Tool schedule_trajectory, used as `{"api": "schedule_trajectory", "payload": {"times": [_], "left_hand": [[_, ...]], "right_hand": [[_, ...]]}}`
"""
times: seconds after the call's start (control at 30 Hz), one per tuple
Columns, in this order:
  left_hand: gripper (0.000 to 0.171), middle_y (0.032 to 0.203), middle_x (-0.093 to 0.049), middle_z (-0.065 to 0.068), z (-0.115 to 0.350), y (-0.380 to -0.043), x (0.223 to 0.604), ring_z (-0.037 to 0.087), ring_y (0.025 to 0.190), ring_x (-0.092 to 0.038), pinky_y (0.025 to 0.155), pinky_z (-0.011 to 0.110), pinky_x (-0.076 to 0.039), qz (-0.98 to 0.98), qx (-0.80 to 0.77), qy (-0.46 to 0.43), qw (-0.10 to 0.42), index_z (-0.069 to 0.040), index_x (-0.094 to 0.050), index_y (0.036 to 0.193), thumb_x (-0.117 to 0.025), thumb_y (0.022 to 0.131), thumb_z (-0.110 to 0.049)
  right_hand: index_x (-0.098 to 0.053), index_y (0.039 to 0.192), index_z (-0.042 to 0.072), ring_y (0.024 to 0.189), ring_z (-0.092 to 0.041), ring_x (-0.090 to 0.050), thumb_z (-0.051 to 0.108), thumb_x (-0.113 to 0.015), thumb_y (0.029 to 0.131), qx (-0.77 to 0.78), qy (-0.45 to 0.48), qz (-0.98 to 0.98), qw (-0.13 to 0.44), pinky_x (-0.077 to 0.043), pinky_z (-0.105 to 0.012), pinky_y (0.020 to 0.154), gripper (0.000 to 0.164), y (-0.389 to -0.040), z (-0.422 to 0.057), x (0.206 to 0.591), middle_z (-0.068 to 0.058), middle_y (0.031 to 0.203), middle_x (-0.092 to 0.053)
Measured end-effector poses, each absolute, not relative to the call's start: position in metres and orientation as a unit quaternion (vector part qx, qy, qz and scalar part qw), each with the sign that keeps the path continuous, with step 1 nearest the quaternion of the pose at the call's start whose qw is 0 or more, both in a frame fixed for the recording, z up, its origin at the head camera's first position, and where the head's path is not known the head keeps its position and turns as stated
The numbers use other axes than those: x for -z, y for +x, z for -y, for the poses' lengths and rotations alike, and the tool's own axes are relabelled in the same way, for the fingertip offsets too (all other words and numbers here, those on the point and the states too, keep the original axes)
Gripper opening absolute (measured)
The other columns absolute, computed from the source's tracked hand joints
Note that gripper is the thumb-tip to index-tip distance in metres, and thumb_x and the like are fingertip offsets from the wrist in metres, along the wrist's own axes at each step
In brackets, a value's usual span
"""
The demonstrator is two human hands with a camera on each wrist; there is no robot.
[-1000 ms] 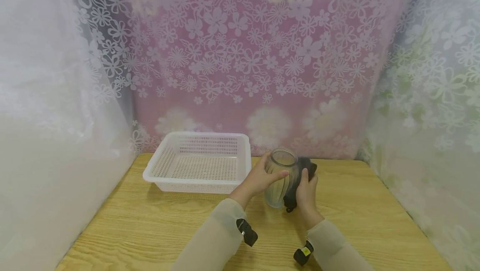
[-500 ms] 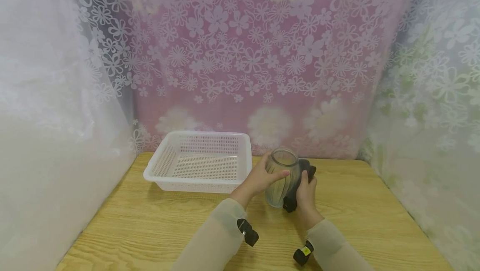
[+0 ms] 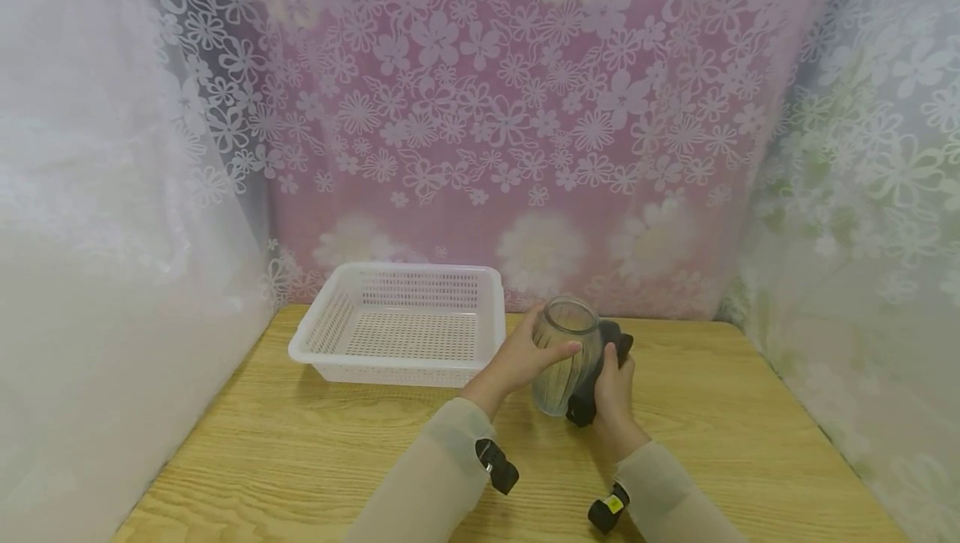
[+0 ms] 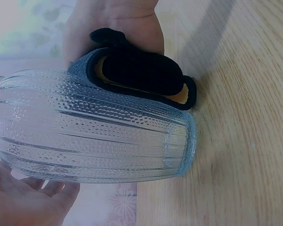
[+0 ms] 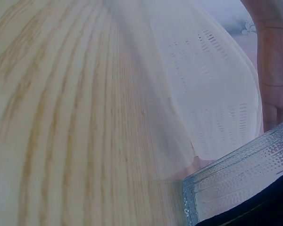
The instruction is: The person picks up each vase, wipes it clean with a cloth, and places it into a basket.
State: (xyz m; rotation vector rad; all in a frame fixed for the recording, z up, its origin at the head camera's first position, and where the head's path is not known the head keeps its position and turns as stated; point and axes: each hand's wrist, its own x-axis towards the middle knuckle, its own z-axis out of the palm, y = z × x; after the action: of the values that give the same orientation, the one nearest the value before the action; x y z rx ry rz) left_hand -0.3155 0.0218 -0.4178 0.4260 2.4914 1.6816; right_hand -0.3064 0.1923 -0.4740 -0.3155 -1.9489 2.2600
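A clear ribbed glass vase (image 3: 553, 389) with a round open mouth is held slightly tilted. My left hand (image 3: 521, 357) grips it from the left, thumb across the near side. In the left wrist view, the vase (image 4: 99, 132) shows dotted texture between its ribs, and its base is close over the table. A folded dark cloth (image 3: 581, 406) with a black bound edge lies against the vase's right side. My right hand (image 3: 613, 391) holds this cloth to the glass. The cloth (image 4: 141, 70) shows a yellowish inner side in the left wrist view.
A white perforated plastic basket (image 3: 397, 373) stands behind and left of the hands, with its inside floor bare. The wooden table (image 3: 300, 460) ends at a pink floral curtain (image 3: 480, 109); pale plastic sheets (image 3: 847, 276) hang at both sides.
The small loop at the cloth's lower end showed a second ago and is now out of sight. Both hands and the vase hold nearly the same place.
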Motion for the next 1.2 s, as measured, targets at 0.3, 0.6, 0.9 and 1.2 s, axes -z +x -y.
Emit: {"api": "schedule_trajectory", "payload": {"times": [0.3,0.6,0.9,1.2], "left_hand": [[0.106,0.164,-0.025,0.004,-0.023,-0.317,0.42,0.036,0.146,-0.031,0.109,0.062,-0.035,-0.816,-0.558,0.14,0.054,-0.03,-0.018,0.162,-0.072,0.079,-0.068],[0.103,0.164,-0.025,0.004,-0.023,-0.318,0.42,0.037,0.145,-0.032,0.108,0.062,-0.036,-0.817,-0.557,0.139,0.053,-0.03,-0.018,0.161,-0.073,0.082,-0.065],[0.105,0.164,-0.026,0.004,-0.022,-0.317,0.419,0.036,0.145,-0.033,0.109,0.061,-0.036,-0.819,-0.556,0.136,0.051,-0.03,-0.019,0.161,-0.073,0.08,-0.067],[0.105,0.164,-0.024,0.004,-0.021,-0.316,0.419,0.035,0.146,-0.032,0.11,0.06,-0.035,-0.818,-0.555,0.141,0.055,-0.032,-0.017,0.161,-0.072,0.08,-0.068]], "right_hand": [[0.008,0.158,0.013,0.147,-0.037,-0.019,0.058,-0.022,0.105,-0.746,-0.109,0.655,0.056,-0.016,-0.048,0.121,0.076,-0.306,-0.193,0.477,-0.021,0.159,-0.016],[0.011,0.158,0.011,0.149,-0.04,-0.014,0.058,-0.021,0.105,-0.739,-0.107,0.664,0.041,-0.013,-0.05,0.122,0.078,-0.305,-0.194,0.479,-0.022,0.161,-0.012],[0.006,0.158,0.009,0.149,-0.039,-0.015,0.053,-0.022,0.107,-0.735,-0.109,0.667,0.056,-0.012,-0.051,0.122,0.073,-0.303,-0.198,0.476,-0.021,0.162,-0.012],[0.0,0.157,0.007,0.143,-0.037,-0.028,0.053,-0.026,0.105,-0.73,-0.109,0.664,0.12,-0.022,-0.046,0.12,0.074,-0.306,-0.206,0.465,-0.022,0.158,-0.02]]}}
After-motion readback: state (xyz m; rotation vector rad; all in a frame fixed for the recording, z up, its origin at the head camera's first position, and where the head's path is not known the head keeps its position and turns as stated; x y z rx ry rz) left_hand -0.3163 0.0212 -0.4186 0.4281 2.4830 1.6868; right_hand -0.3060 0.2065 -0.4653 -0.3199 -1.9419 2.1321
